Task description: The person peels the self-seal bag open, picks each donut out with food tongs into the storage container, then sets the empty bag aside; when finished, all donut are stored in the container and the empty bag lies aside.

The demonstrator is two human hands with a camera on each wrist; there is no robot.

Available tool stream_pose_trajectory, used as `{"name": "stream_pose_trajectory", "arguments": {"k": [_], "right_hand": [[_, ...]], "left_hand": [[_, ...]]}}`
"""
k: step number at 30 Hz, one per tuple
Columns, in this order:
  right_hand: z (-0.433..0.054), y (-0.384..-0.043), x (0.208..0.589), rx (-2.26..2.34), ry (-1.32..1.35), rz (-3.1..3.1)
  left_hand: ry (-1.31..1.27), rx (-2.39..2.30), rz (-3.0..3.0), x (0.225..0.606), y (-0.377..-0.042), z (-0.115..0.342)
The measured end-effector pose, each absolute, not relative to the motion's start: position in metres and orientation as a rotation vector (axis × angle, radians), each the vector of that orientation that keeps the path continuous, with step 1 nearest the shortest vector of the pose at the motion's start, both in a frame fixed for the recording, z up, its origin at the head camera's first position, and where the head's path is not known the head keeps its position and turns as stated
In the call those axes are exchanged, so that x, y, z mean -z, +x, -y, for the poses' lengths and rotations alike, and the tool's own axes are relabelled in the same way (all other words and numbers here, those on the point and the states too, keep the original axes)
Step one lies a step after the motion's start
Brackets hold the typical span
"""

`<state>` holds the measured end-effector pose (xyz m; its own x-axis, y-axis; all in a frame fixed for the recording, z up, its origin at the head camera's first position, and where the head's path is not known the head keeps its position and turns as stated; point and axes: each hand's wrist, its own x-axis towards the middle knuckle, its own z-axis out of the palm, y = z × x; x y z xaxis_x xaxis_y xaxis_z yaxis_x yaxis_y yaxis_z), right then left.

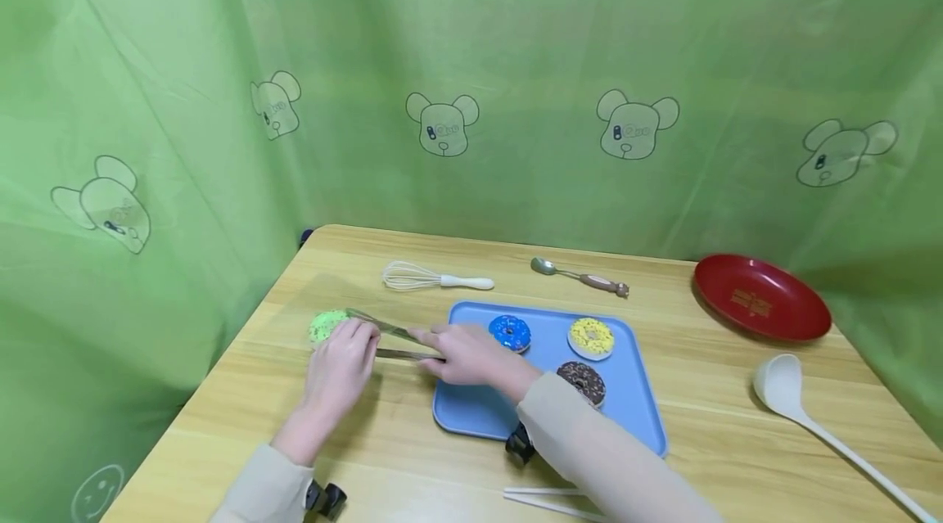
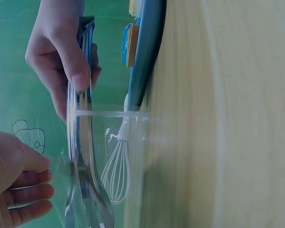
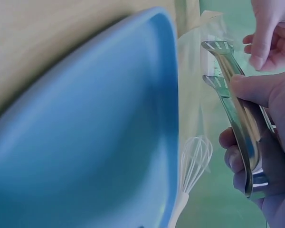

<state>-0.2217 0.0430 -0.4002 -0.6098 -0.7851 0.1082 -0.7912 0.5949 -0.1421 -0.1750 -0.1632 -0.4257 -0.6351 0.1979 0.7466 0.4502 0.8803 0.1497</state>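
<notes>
My right hand (image 1: 467, 355) grips a pair of metal tongs (image 3: 240, 111), thumb on one arm and fingers round the other. The tongs point left, tips a little apart, and reach into a clear plastic bag (image 2: 115, 114). A green-iced doughnut (image 1: 324, 326) with dark specks lies at the table's left, around the tips, partly hidden by my left hand (image 1: 342, 363). Beside the tips, that left hand has its thumb and fingers curled together at the side of the bag, pinching the thin film.
A blue tray (image 1: 471, 412) bears blue (image 1: 510, 333), yellow (image 1: 591, 338) and chocolate (image 1: 582, 382) doughnuts. Behind lie a white whisk (image 1: 438, 278) and a spoon (image 1: 582, 277). At right are a red plate (image 1: 762, 298) and a white ladle (image 1: 782, 384); white chopsticks (image 1: 545, 501) lie in front.
</notes>
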Motion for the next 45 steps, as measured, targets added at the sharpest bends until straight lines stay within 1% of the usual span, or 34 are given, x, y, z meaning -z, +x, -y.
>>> {"name": "stream_pose_trajectory", "arguments": {"k": [12, 25, 32, 45], "right_hand": [[-0.067, -0.213, 0.401, -0.323, 1.338, 2.767], [-0.110, -0.200, 0.401, -0.333, 1.237, 2.800], [-0.140, -0.186, 0.393, -0.375, 1.235, 2.773], [-0.209, -0.155, 0.390, -0.394, 1.111, 2.719]], "left_hand": [[-0.408, 0.413, 2.322, 0.427, -0.176, 0.166], [-0.361, 0.409, 2.352, 0.428, -0.178, 0.171], [-0.355, 0.419, 2.358, 0.430, -0.176, 0.172], [-0.321, 0.376, 2.405, 0.428, -0.176, 0.169]]}}
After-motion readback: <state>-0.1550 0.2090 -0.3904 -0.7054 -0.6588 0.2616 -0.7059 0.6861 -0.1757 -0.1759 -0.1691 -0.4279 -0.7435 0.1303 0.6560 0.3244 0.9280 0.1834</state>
